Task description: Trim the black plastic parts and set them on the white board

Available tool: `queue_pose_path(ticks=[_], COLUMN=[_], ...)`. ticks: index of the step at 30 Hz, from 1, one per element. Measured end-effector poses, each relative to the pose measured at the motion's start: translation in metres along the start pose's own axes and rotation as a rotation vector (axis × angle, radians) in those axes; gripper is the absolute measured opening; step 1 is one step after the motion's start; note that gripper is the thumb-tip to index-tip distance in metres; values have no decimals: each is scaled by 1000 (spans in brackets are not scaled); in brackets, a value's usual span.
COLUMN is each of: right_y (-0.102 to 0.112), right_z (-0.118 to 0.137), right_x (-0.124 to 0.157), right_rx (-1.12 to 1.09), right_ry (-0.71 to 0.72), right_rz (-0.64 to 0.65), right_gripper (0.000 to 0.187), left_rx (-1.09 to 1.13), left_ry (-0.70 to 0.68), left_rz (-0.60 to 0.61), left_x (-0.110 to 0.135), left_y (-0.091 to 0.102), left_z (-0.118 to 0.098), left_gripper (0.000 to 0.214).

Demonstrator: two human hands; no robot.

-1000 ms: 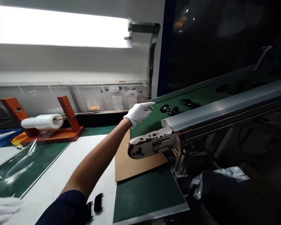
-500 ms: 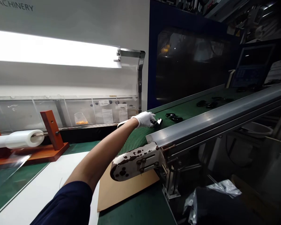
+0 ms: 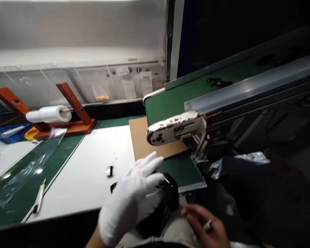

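My right hand (image 3: pixel 130 196), in a white glove, is close to the camera with a glossy black moulded part (image 3: pixel 169 191) against its fingers. Much of that part is hidden by the glove and blurred. Below and to the left of the hand, two small black pieces (image 3: pixel 110 171) lie on a white board (image 3: pixel 82 179). My left hand is out of view. At the lower right, a bare hand (image 3: pixel 204 224), ungloved and so apart from my own, pinches a thin pale stick (image 3: pixel 208 225).
A green conveyor belt (image 3: pixel 170 100) ends in a chipped white bracket (image 3: pixel 174 129) over a cardboard sheet (image 3: pixel 147 137). Black parts (image 3: pixel 218 82) ride farther up the belt. A utility knife (image 3: pixel 39 196), clear film (image 3: pixel 33 165) and a white film roll (image 3: pixel 49 114) on an orange stand lie left.
My right hand has come back from the belt's end toward my body, now with a black part. My view has tilted down, bringing a bare hand into sight.
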State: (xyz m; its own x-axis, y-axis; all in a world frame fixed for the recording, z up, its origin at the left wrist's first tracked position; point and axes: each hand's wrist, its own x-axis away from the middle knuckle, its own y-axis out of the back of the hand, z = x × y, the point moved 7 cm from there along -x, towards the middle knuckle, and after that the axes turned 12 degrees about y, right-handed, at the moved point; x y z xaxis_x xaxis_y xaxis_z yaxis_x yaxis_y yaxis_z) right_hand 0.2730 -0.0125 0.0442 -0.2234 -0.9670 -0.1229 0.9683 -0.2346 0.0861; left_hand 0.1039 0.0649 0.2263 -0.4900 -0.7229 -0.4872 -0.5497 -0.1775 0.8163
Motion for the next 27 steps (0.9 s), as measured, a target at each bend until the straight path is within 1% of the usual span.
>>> queue_pose_path(ticks=[1,2,3,4,5,7,8,10,14,16,17,18,20,22,24,27], right_y=[-4,-11,-19,-26,-33,-45,-50,-56,-62,-60,-58,-56,-51,-49,-49,-51], right_z=[12,22,28,30,28,16,10,0,-9,-13,-15,-17,-20,-21,-20,-18], right_x=[-5,-9,-13,-16,-17,-16,-15,-11,-7,-7,-6,-6,-6,-6,-6,-4], right_rx=[-5,-29,-57,-99,-165,-334,-412,-520,-599,-641,-665,-690,-744,-791,-828,-862], right_ry=[85,159,193,192,147,-5,-80,-179,-282,-326,-340,-351,-365,-380,-400,-426], right_rz=[0,38,73,93,112,105,95,72,63,21,-14,-53,-132,-186,-210,-216], right_gripper=[29,27,26,25,25,27,28,29,25,22,22,22,23,24,25,27], left_rx=[40,87,135,173,203,233,244,266,296,359,409,466,573,653,722,836], left_ry=[48,103,159,210,246,282,291,303,328,327,334,352,416,496,554,594], left_rz=[91,176,252,317,374,446,458,472,517,524,505,475,403,371,380,377], left_x=[15,27,36,42,46,50,51,52,55,57,59,61,69,80,90,97], left_y=[-18,-34,-47,-58,-65,-71,-71,-70,-77,-79,-79,-78,-76,-80,-89,-100], left_z=[0,1,3,5,6,8,9,10,13,16,20,26,40,53,58,52], left_gripper=[16,17,16,15,14,14,15,17,18,19,25,36,68,93,105,113])
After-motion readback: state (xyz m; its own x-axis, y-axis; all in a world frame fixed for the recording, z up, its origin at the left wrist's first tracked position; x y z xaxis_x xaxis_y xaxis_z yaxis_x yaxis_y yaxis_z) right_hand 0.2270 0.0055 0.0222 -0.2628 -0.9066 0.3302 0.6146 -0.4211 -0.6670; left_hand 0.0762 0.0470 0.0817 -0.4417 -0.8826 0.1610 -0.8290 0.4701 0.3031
